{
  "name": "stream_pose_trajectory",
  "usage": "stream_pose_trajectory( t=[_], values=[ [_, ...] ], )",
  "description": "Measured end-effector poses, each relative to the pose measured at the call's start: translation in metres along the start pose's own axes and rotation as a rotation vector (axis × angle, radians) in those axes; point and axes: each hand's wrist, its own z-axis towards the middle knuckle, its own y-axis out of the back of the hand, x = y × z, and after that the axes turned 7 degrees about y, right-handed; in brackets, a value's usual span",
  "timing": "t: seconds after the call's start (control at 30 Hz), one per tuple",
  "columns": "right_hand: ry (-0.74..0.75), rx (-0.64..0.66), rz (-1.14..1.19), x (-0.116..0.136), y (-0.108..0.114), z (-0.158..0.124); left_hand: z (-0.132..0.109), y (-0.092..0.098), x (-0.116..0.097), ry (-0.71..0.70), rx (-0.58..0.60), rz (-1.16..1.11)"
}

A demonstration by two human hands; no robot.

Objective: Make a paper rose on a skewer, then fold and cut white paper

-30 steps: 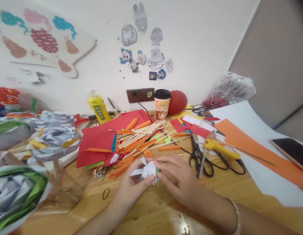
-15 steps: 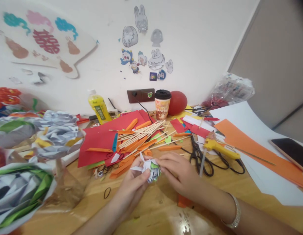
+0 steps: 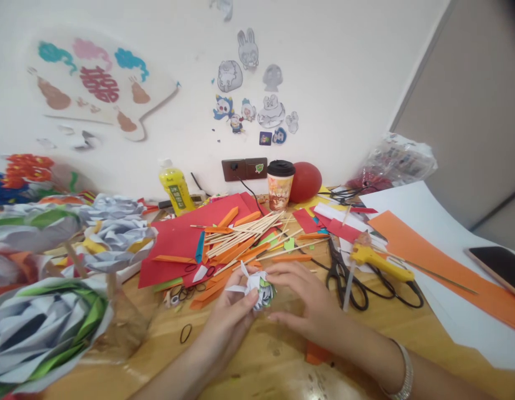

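A small folded paper flower (image 3: 265, 293), white with green edges, is held above the table by my left hand (image 3: 236, 311). My left thumb presses its near side, and two white paper points stick out at its upper left. My right hand (image 3: 301, 297) is just right of the flower with its fingers apart; the fingertips are close to the petals, and I cannot tell whether they touch. Behind both hands lie wooden sticks (image 3: 240, 236) and folded orange paper strips (image 3: 209, 294) on red paper sheets (image 3: 174, 233).
A yellow glue gun (image 3: 380, 261) and black scissors (image 3: 338, 272) lie to the right, by white sheets, orange paper (image 3: 407, 244) and a phone (image 3: 499, 264). Large paper flowers (image 3: 44, 333) fill the left side. A yellow bottle (image 3: 176, 189), lidded cup (image 3: 280, 186) and red balloon (image 3: 306, 181) stand behind.
My right hand's fingers have spread and come away from their pinch at the flower's edge. The left hand keeps its hold. The whole view has shifted slightly.
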Motion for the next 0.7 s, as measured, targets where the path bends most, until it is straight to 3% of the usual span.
stream_pose_trajectory(
  t=[0.23,0.47,0.57,0.7],
  values=[
    [0.015,-0.034,-0.056,-0.005,-0.009,-0.007,-0.001,0.002,0.001,0.012,-0.021,0.06],
    [-0.025,-0.009,-0.039,-0.008,-0.004,-0.004,0.005,0.007,-0.002,0.031,-0.047,0.162],
    [-0.05,-0.048,0.106,-0.009,0.002,-0.001,0.006,0.012,-0.003,-0.01,-0.082,0.332],
    [-0.134,-0.042,0.237,-0.008,0.007,0.004,0.004,0.014,-0.003,-0.083,-0.04,0.61]
  ],
)
